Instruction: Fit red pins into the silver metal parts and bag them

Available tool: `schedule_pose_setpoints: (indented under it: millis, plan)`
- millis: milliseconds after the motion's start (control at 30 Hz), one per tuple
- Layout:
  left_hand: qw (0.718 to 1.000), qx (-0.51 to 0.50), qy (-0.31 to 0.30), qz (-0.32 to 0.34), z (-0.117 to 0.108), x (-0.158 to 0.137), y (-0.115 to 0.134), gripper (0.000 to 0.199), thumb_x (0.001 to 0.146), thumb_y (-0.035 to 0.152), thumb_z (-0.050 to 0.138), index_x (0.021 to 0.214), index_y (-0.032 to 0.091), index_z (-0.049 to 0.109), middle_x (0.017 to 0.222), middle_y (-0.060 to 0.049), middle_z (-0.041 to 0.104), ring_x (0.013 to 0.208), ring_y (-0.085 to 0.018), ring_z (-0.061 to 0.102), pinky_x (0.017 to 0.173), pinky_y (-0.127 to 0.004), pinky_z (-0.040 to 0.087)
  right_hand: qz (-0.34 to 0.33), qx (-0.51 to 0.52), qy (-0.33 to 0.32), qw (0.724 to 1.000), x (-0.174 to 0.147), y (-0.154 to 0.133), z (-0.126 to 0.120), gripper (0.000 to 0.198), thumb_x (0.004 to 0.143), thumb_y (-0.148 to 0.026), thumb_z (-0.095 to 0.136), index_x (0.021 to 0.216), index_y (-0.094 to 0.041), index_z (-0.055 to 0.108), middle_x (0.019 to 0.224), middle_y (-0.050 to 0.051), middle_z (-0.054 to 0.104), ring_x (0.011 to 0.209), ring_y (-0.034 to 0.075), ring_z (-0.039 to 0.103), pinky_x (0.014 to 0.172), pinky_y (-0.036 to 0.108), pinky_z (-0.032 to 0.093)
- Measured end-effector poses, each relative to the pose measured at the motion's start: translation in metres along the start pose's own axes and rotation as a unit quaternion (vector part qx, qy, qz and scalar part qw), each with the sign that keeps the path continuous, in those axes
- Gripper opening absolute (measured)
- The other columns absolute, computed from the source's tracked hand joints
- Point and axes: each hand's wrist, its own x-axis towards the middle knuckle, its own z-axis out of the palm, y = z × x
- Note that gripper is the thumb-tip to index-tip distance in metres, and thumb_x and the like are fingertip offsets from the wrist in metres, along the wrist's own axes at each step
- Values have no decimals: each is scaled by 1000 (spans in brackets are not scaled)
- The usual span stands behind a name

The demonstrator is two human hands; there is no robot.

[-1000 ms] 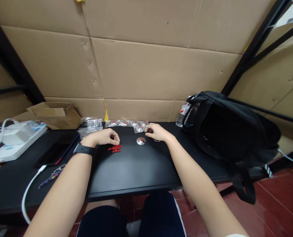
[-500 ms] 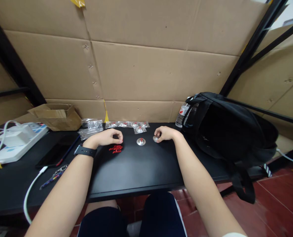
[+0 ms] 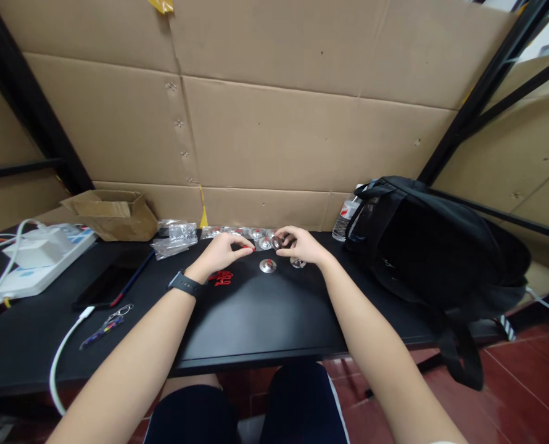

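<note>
While the left hand (image 3: 223, 253), left of frame centre, pinches a tiny red piece (image 3: 255, 249), its axis too small to read, a round silver metal disc (image 3: 276, 242) is just rightward, mid-frame, grasped by the right hand (image 3: 305, 246).

Wall (image 3: 274, 135): brown cardboard panels, horizontal creases; staples (image 3: 184, 154) in a vertical row at left; yellow tape (image 3: 162, 5) at top.
Frame (image 3: 490, 80): black bars, posts slanting at both sides.
Desk (image 3: 293, 330): flat black top, straight front edge, set before the wall.
Floor (image 3: 528, 370): dark red tiles, pale joints.
Light: soft sheen on the desk.
</note>
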Motion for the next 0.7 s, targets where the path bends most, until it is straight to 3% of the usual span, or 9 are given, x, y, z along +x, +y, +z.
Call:
schedule_pose_setpoints:
  millis: [300,500,700]
  plan:
    - [993,-38,112,-9,10,1,6,23,84,37,72,98,20,78,103,-6,80,99,-25,72,95,-39,53,12,212,53,976,3,-22,42,67,64,-31,87,124,-27,56,110,4,66,83,15,67,73,28,56]
    - [992,-38,121,-1,16,2,10,19,87,37,69,92,21,77,97,-4,79,94,-24,72,95,-39,53,19,242,43,969,2,-30,49,64,63,-28,87,120,-27,58,115,5,66,87,16,69,75,28,58]
    - [982,7,184,40,24,5,6,14,88,34,67,89,23,75,114,-7,67,109,-24,65,104,-42,48,17,264,58,963,1,-36,56,52,63,-31,88,107,-24,61,115,5,67,90,17,70,79,30,60]
